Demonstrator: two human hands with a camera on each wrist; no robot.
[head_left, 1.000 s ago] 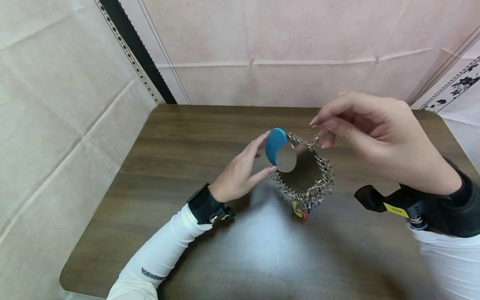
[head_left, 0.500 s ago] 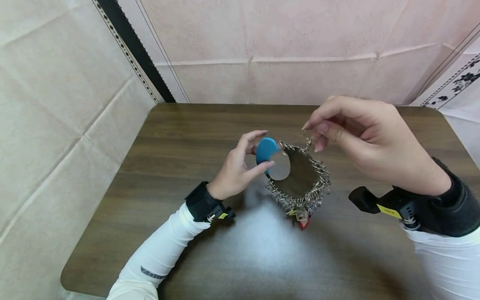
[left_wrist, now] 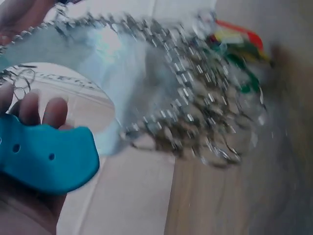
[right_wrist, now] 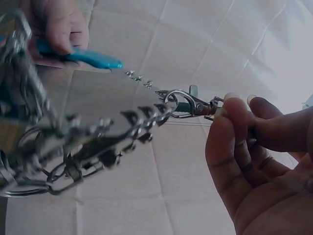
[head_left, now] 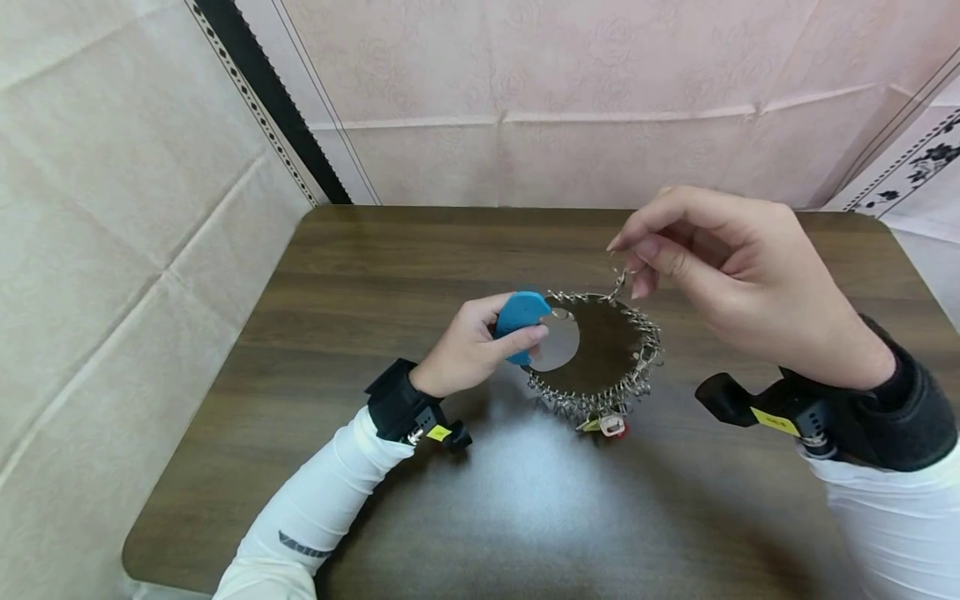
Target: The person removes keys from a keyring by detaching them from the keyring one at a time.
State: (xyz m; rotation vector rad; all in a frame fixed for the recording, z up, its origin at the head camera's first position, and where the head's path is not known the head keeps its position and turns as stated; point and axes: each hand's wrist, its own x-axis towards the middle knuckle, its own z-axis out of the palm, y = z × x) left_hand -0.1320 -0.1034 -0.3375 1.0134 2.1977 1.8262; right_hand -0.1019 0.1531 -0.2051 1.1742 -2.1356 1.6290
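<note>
My left hand [head_left: 467, 348] grips the blue handle [head_left: 521, 315] of a round, shiny metal plate [head_left: 606, 346] with a round cut-out beside the handle. Many small metal clasps and rings [left_wrist: 205, 88] hang round the plate's rim. At the far right of the rim, my right hand [head_left: 723, 258] pinches the end of a swivel clasp [right_wrist: 195, 106], its ring meeting the toothed-looking edge. Red, yellow and green tags [left_wrist: 239, 44] dangle from the near side, blurred in the left wrist view. The plate is held above the table.
A dark wooden table [head_left: 360, 467] with rounded corners lies beneath both hands. Pale cloth [head_left: 615, 108] hangs behind it, and more pale cloth [head_left: 112, 275] stands at the left. Black camera straps [head_left: 885, 417] sit on the wrists.
My left hand has turned the handle and closed its fingers round it. The plate has swung and shifted a little left and nearer. My right hand has moved slightly left, still pinching.
</note>
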